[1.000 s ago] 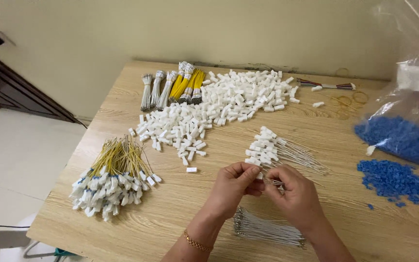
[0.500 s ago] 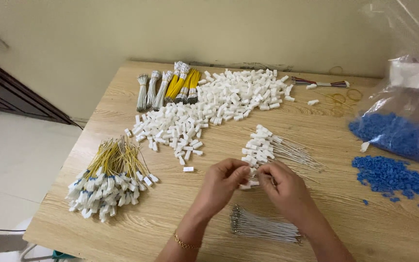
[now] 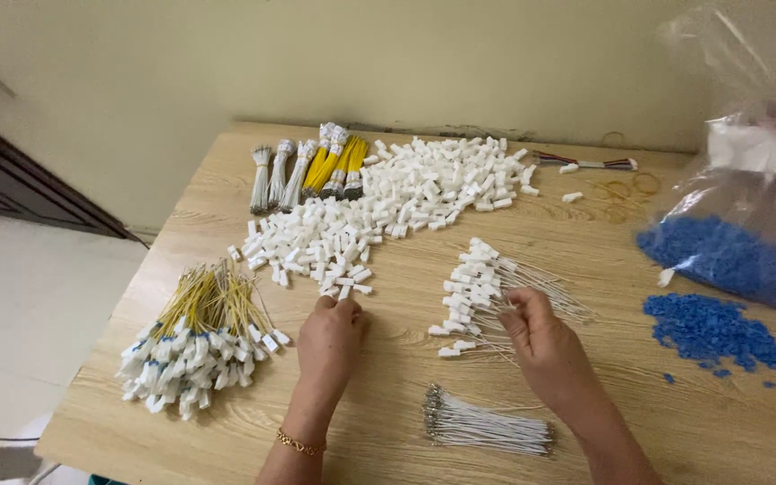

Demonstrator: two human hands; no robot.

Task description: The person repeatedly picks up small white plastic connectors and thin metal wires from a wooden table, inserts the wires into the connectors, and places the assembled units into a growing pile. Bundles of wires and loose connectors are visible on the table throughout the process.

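Hands have parted; left (image 3: 330, 337) at white connectors (image 3: 316, 247).

Your left hand (image 3: 330, 337) hides its fingers' catch among the small white plastic connectors (image 3: 316, 247); beside them, the clear plastic bag (image 3: 747, 207) blurs, cut by the frame edge.

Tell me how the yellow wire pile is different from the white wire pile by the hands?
The yellow wire pile lies at the table's left, away from both hands; the white wire pile lies in the middle, touched by the right hand. Yellow wires fan out wide; white ones are thinner and paler. Both have small white plugs on the ends.
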